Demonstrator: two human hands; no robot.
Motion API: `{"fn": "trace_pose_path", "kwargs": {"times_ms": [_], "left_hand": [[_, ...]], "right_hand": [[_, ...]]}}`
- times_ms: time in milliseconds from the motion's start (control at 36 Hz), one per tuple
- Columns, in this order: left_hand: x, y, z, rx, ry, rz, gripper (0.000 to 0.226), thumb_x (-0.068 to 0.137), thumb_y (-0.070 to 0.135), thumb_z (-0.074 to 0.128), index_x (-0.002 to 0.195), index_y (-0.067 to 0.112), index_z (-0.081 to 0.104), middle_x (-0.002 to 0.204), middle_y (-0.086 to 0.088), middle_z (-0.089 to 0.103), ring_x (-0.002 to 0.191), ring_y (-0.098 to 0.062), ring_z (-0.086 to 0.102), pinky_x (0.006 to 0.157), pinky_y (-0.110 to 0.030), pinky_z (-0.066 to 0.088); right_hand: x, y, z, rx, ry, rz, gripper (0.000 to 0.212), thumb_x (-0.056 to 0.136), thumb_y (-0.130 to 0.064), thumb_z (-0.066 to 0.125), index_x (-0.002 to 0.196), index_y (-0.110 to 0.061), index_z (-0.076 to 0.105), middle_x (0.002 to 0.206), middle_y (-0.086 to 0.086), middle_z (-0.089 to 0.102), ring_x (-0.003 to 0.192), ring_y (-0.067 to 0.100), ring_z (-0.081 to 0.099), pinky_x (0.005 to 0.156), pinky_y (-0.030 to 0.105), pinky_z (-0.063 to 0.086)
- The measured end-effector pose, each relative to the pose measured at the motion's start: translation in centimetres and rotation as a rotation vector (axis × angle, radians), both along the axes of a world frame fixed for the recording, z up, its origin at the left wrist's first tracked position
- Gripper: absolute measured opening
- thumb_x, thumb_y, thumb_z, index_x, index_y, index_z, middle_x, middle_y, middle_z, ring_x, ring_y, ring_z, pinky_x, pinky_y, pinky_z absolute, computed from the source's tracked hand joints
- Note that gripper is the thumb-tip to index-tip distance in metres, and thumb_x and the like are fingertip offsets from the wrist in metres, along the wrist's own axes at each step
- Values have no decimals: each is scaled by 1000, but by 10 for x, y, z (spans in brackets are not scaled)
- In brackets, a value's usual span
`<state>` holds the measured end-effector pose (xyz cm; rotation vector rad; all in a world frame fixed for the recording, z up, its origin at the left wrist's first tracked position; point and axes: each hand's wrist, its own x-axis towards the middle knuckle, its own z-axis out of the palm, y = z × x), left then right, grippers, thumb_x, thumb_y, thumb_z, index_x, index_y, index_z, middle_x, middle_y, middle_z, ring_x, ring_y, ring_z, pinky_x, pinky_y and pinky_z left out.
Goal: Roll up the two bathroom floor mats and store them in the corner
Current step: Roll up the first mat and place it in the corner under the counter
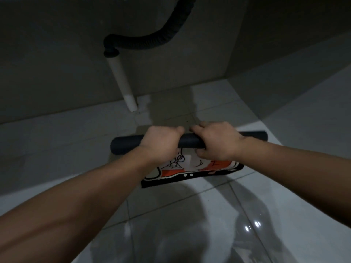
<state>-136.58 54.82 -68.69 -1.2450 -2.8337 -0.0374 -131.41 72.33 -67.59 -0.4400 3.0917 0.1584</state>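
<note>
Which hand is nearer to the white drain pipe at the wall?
Left. The left hand grips the rolled mat below and just right of the white pipe; the right hand grips the same roll farther right, away from it.

Your left hand (161,142) and right hand (216,141) sitting side by side on the rolled mat (188,142), its flat end (190,173) lying nearer you on the floor (284,177), a pipe (121,78) standing behind to the left against the wall (57,63).
</note>
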Motion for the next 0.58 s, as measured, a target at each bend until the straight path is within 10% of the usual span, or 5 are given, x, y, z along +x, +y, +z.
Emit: {"fn": "trace_pose_path", "kwargs": {"times_ms": [167, 445, 584], "left_hand": [[7, 5, -3, 50, 174, -35, 31, 80, 30, 61, 105, 18, 47, 100, -4, 59, 88, -27, 58, 70, -35, 37], [-3, 8, 4, 62, -83, 15, 60, 74, 43, 56, 128, 20, 44, 116, -6, 54, 108, -28, 50, 86, -38, 40], [-13, 5, 5, -8, -185, 12, 35, 69, 45, 63, 97, 25, 56, 93, -2, 63, 90, -26, 57, 79, -35, 41]], "right_hand": [[-13, 4, 10, -227, -330, -149, 44, 68, -35, 71, 107, -24, 54, 97, 3, 62, 86, 24, 62, 72, 36, 53], [-5, 12, -7, -18, 136, 0, 30, 78, -30, 62, 101, -14, 49, 91, 6, 63, 81, 29, 62, 59, 33, 38], [-3, 9, -7, 28, 201, 110, 42, 63, -32, 75, 94, -11, 58, 77, 9, 61, 65, 30, 60, 55, 36, 45]]}}
